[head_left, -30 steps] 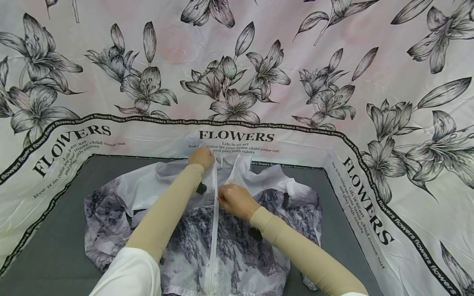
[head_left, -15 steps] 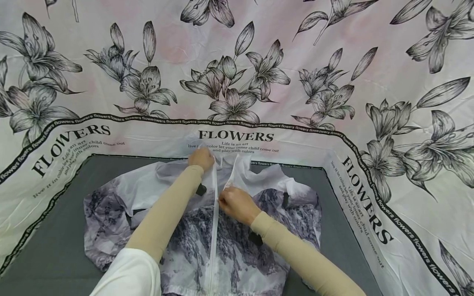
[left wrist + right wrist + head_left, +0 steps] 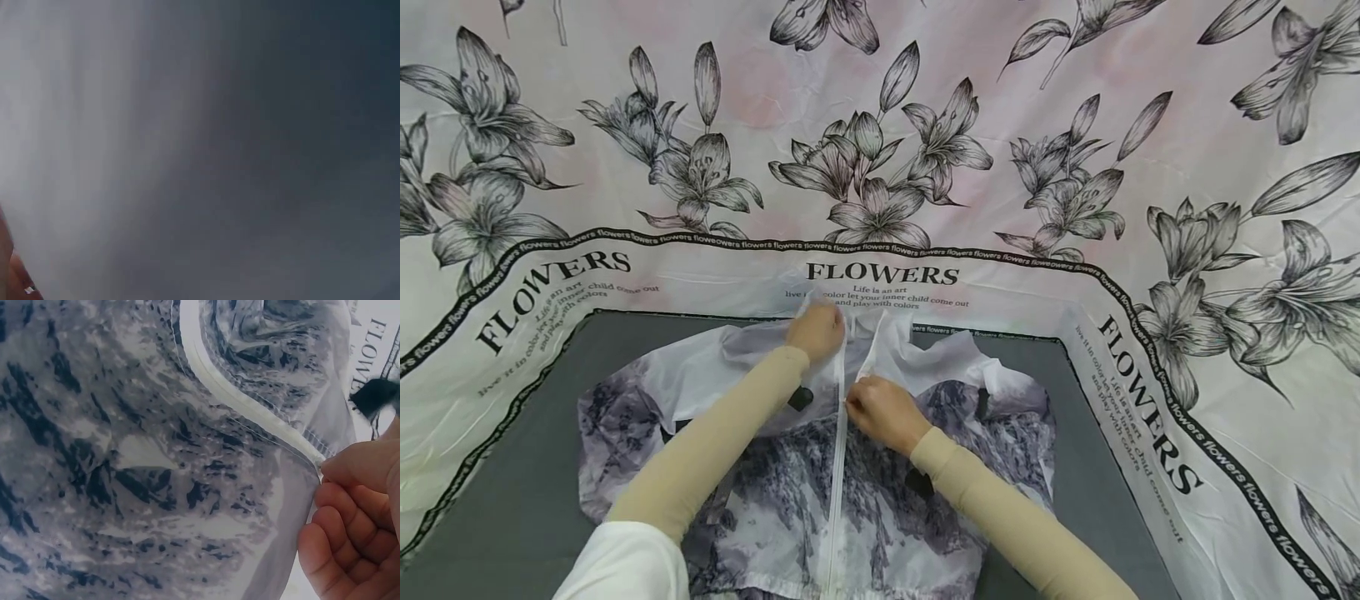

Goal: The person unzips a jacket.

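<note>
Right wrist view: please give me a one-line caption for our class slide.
A bare right hand pinches the curving white zip of a grey-and-white patterned fabric jacket.

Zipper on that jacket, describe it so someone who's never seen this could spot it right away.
On the gray surface framed by flower-printed cloth lies a white and purple-gray jacket. Below the right hand, the zipper runs down its front: one long white strip, plain against the mottled print on both sides.
</note>
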Demonstrator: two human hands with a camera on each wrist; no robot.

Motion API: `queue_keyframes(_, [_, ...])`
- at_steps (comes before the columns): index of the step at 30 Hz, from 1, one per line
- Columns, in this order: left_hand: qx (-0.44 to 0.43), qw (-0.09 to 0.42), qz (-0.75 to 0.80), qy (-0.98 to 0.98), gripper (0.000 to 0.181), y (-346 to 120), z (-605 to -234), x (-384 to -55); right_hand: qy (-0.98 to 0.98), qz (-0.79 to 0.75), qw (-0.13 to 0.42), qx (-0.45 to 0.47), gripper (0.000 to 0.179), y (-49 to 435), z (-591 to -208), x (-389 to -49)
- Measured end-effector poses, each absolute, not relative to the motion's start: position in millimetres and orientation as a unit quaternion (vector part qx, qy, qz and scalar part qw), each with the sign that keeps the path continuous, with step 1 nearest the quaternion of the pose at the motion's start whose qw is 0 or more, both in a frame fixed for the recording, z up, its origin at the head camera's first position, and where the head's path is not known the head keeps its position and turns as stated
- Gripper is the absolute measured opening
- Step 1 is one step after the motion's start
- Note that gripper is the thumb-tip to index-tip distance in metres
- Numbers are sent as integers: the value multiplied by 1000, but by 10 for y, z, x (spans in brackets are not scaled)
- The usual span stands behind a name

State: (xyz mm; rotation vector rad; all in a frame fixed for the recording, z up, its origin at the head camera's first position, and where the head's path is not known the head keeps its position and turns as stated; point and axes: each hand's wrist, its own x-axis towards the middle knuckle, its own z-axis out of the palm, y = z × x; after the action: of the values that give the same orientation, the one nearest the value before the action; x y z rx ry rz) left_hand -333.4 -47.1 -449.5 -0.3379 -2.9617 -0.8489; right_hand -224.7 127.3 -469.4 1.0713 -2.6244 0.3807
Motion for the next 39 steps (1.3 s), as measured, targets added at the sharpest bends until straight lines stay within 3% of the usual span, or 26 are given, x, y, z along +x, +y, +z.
queue_keyframes(9, [-180, 22, -286, -941, 17, -525, -4415, -2772, -912, 142, 145, 358, 14, 1311, -4660, -2380])
queue_keyframes(16, [-269, 56, -166, -947, 23, -565, -4515, -2518, -921, 153, 141, 330, 11, 1312, -4616, -2499])
queue_keyframes(28, [-241, 108, -170, -949, 18, -535, -4620, -2639, -918, 148, 174, 324, 12, 1245, -4586, -2652])
queue_keyframes(39, [-173, 81, -246, -950, 20, -442, -4657, -2819, -928, 141, 177, 296, 14, 1247, -4586, -2726])
